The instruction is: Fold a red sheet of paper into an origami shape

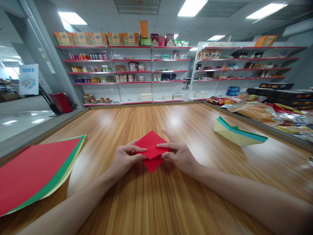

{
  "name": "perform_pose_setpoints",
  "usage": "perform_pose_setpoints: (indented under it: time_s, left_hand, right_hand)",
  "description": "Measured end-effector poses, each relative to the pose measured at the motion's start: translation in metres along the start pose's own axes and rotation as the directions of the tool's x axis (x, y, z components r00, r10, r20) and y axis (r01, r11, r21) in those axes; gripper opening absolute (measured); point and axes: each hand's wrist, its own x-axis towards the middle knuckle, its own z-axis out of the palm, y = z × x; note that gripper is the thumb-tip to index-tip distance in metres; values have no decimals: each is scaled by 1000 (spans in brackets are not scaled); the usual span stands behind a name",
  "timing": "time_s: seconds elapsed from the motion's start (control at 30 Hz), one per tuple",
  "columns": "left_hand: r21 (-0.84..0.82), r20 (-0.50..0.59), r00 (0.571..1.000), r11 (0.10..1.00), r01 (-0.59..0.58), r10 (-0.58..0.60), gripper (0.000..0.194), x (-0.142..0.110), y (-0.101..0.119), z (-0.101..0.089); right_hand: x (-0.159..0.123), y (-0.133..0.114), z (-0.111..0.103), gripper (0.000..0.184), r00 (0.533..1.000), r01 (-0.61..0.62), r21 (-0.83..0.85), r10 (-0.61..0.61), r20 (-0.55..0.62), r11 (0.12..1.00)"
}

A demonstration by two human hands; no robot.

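A folded red paper (152, 143) in a diamond shape is held just above or on the wooden table, one layer's point showing below another. My left hand (127, 156) pinches its left corner between thumb and fingers. At the right corner my right hand (179, 151) grips it, thumb below and index finger lying on top, another finger stretched outward. Whether the paper touches the table I cannot tell.
Sheets of red, green and cream paper (36, 169) lie stacked at the left. A folded paper boat (238, 133) in yellow, blue and green stands on the table (117, 202) at right. Packaged snacks (259, 112) lie beyond the right edge; stocked shelves (133, 71) stand behind.
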Motion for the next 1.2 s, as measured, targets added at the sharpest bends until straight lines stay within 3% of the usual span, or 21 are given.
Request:
perform_pose_setpoints:
  time_s: [0.1,0.17,0.33,0.47,0.6,0.67,0.77,0.87,0.97,1.2]
  left_hand:
    - [43,-39,999,999,10,-9,13,-1,1,0]
    - [38,-36,999,999,28,-27,14,-1,0,0]
    - [17,51,997,998,55,-56,25,0,0,-1]
    - [-16,131,989,998,66,-63,20,1,2,0]
    - [-33,136,989,997,65,-60,10,0,5,1]
    - [-17,131,989,997,70,-67,14,0,6,2]
    - [3,111,991,997,79,-78,18,-1,8,3]
    - [18,84,990,994,108,-109,15,-2,8,4]
    - [14,34,987,988,156,-157,23,-1,6,3]
    - [-63,-2,988,987,151,-151,24,-2,-5,1]
  right_hand:
    - [1,1,2,35,986,-162,165,153,68,973]
    - [2,1,3,36,979,-200,228,184,86,953]
    - [3,-2,0,28,995,-102,231,103,6,968]
    - [2,-3,0,22,999,-45,224,43,17,974]
    - [1,-10,0,21,999,5,206,-12,34,979]
    - [2,-14,0,23,998,8,197,-18,53,980]
    - [2,-17,0,26,998,-24,206,10,67,978]
    - [3,-13,0,28,994,-109,258,99,52,960]
    - [3,-5,1,32,980,-197,330,186,65,923]
    - [4,-2,6,35,970,-241,474,213,113,847]
